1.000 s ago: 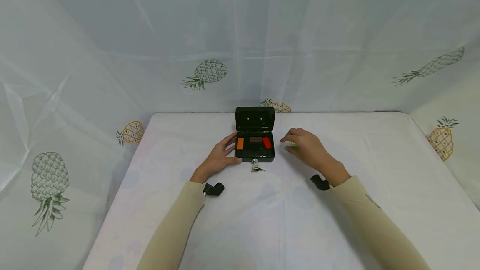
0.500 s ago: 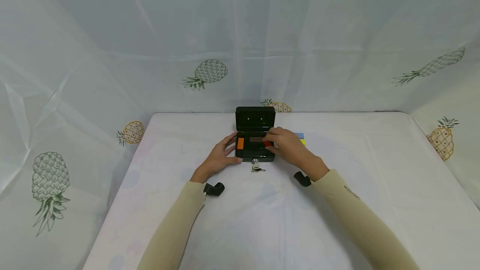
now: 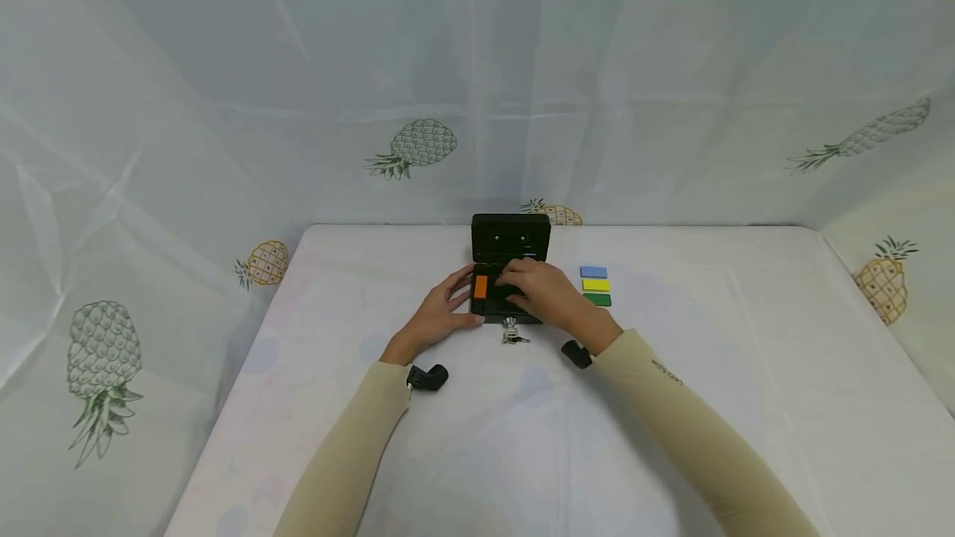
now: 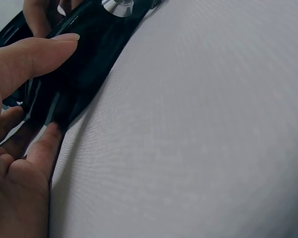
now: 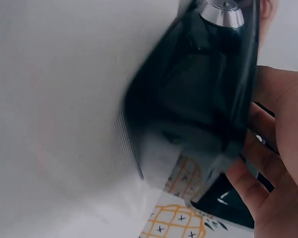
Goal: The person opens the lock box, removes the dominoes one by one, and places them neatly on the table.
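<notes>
Bench (image 3: 477,462), L edge well apart fr. L hand (image 3: 434,319), fingers spread vs. L side of box (image 5: 198,84), thumb at its front. Box stands nr. bench's far edge, w/ bench running out on both sides & in front. Box lid (image 3: 511,239) is up; orange block (image 3: 481,287) lies inside at L end. Lock (image 5: 222,14) w/ keys (image 3: 514,340) is at box front, ctr. R hand (image 3: 548,292) reaches in over R part of box, fingers bent; can't tell if it's pinching anything, tips hidden. Near box's R side, fr. far to near: blue block (image 3: 593,272), yellow block (image 3: 596,285), green block (image 3: 597,300). Bench's R edge well beyond.
</notes>
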Motion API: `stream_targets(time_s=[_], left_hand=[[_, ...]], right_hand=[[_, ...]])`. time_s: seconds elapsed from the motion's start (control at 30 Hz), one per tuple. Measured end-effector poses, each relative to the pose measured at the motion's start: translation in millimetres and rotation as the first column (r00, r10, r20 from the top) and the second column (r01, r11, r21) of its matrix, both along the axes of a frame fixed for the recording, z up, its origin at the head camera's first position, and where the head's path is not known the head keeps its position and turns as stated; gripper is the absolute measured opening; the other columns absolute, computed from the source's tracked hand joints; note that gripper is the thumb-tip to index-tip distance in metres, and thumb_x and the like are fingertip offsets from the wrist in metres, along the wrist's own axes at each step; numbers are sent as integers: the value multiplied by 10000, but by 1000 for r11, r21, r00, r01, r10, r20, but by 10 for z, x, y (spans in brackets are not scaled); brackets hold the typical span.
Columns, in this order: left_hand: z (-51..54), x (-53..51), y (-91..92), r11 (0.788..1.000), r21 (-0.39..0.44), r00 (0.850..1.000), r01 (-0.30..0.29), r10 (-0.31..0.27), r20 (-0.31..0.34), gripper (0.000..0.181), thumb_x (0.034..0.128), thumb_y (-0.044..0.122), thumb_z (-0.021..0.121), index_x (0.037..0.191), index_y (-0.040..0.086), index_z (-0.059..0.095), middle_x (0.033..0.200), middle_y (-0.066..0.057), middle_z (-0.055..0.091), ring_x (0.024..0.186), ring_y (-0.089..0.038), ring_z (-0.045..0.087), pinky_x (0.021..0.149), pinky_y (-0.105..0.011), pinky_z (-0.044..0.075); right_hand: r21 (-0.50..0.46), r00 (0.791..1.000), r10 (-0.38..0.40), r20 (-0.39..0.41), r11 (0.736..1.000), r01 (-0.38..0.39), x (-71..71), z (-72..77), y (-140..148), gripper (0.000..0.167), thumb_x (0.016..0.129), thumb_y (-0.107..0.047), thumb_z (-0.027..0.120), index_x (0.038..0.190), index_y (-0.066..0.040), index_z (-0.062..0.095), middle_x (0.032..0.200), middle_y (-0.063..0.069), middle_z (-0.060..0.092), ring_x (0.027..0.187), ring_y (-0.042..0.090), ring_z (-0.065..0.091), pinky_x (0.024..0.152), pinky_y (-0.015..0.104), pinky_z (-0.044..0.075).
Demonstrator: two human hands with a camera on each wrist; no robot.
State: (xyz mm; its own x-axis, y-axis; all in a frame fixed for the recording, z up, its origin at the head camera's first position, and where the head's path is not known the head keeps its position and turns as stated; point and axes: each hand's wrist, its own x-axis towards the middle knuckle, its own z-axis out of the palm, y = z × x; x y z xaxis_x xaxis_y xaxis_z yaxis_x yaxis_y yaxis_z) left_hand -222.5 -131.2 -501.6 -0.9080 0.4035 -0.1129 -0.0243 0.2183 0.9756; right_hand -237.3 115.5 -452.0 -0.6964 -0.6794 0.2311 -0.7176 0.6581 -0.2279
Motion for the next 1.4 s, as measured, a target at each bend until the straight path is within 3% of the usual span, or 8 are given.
stream_targets(time_s=[0.63,0.87,1.2,1.4], left_hand=[[-2,20,3,999,23,999,25,-25,-21,967,922,13,815,1693,214,267,1720,-128,268,1563,-350,347,1207,-362,452],[-9,26,0,999,23,999,28,-27,-21,974,922,13,815,1696,203,256,1723,-133,264,1560,-364,348,1204,-379,456],[-6,29,-6,999,21,1000,26,-26,-16,981,917,23,825,1693,235,263,1720,-99,273,1568,-327,341,1210,-356,447],[-10,12,-11,999,21,999,26,-25,-30,977,917,12,820,1692,228,266,1717,-110,282,1563,-337,348,1213,-371,445]], right_hand=[[89,995,14,102,996,-23,-111,-58,-225,379,969,-87,783,1343,-71,726,1422,87,667,1278,288,642,1070,446,580],[125,991,6,137,992,-23,-117,-41,-259,387,976,-96,775,1357,-72,718,1405,83,683,1251,283,644,1052,443,587],[175,999,3,40,985,-10,-106,-37,-262,306,960,-145,807,1262,-111,771,1209,58,725,1140,250,665,1018,429,604],[172,999,11,53,985,-20,-121,-29,-255,327,959,-143,806,1280,-97,764,1271,66,714,1168,256,655,1045,438,592]])
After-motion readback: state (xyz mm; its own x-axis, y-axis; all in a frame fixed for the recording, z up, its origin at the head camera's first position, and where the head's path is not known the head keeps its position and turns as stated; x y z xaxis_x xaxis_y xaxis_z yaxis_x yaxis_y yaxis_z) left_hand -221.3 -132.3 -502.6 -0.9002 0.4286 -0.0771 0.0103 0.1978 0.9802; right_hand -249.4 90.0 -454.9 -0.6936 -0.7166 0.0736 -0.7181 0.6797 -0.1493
